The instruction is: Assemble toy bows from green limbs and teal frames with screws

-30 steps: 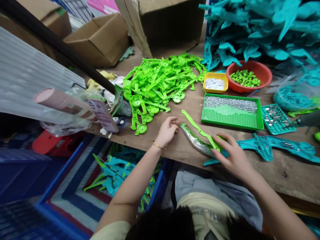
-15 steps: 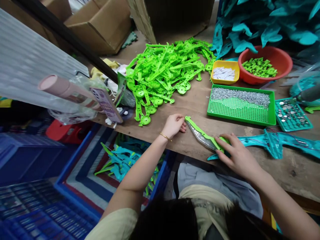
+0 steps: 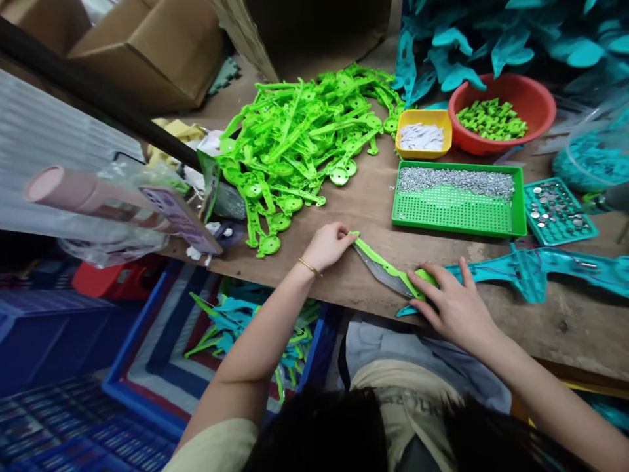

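A long green plastic part (image 3: 381, 259) lies at a slant over a clear greyish blade-shaped piece (image 3: 386, 275) near the table's front edge. My left hand (image 3: 324, 248) is closed in a pinch at the green part's far left tip. My right hand (image 3: 455, 301) holds the rounded near end, thumb and index finger pressed on it and the other fingers spread. Under and beside that hand runs a teal plastic part (image 3: 535, 269) with thin wires along it. Its pointed end shows below the green part; my right hand hides the stretch between.
A heap of green parts (image 3: 304, 131) covers the table's back left. Behind my right hand stand a green tray (image 3: 457, 226) of screws, a teal tray (image 3: 560, 216) of metal discs, a yellow tub (image 3: 423, 152) and a red bowl (image 3: 545, 124). A blue crate (image 3: 142, 373) sits below left.
My left hand has closed on the tip of the green part, where it was just beside it before. My right hand stays at the rounded end, and the whole view has shifted somewhat.
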Available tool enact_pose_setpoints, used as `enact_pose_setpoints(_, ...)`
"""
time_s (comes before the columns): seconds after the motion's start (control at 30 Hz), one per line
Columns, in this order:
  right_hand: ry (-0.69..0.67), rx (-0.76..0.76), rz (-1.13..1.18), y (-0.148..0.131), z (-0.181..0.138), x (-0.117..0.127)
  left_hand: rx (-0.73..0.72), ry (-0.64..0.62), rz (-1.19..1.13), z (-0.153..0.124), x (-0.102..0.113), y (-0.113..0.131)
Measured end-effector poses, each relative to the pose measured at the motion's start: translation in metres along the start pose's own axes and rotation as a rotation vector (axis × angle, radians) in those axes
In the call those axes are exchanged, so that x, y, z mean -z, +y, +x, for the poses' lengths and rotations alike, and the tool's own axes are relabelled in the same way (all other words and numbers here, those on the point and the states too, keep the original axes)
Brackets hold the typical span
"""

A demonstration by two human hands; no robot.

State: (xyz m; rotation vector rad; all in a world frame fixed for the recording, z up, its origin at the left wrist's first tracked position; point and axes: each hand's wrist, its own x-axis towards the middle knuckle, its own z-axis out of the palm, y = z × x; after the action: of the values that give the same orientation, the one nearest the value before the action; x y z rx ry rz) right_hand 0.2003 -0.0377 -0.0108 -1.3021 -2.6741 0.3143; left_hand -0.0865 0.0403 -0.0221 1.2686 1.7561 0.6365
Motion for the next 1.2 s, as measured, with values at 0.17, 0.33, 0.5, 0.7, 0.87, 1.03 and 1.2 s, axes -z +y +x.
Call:
enact_pose_setpoints(0.17, 0.046, 0.031, 0.092, 0.004, -0.004, -0.008, -0.018, 0.017, -0.184, -0.010, 0.002, 0.002)
enact_pose_setpoints(0.33, 0.105, 0.003, 0.155, 0.007, -0.008, -0.014, 0.112, 0.078, -0.833, -0.045, -0.040, 0.008)
enact_pose_setpoints(0.5, 0.078, 0.043, 0.112, 0.008, 0.001, 0.002, 0.142, -0.011, -0.928, -0.070, -0.081, 0.013)
enact_pose_setpoints(0.7, -0.151, -0.050, 0.154, 0.003, 0.048, 0.014, 0.046, 0.046, -0.870, -0.083, -0.082, 0.017)
enact_pose_setpoints(0.87, -0.235, 0.027, 0.131, -0.001, 0.063, 0.005, -0.079, 0.099, -0.831, -0.094, -0.080, 0.021)
enact_pose_setpoints(1.03, -0.247, 0.045, 0.186, -0.001, 0.064, 0.005, -0.068, 0.165, -0.843, -0.094, -0.082, 0.024)
enact_pose_setpoints(1.2, -0.278, 0.022, 0.224, -0.001, 0.068, 0.005, 0.003, 0.165, -0.808, -0.091, -0.078, 0.028)
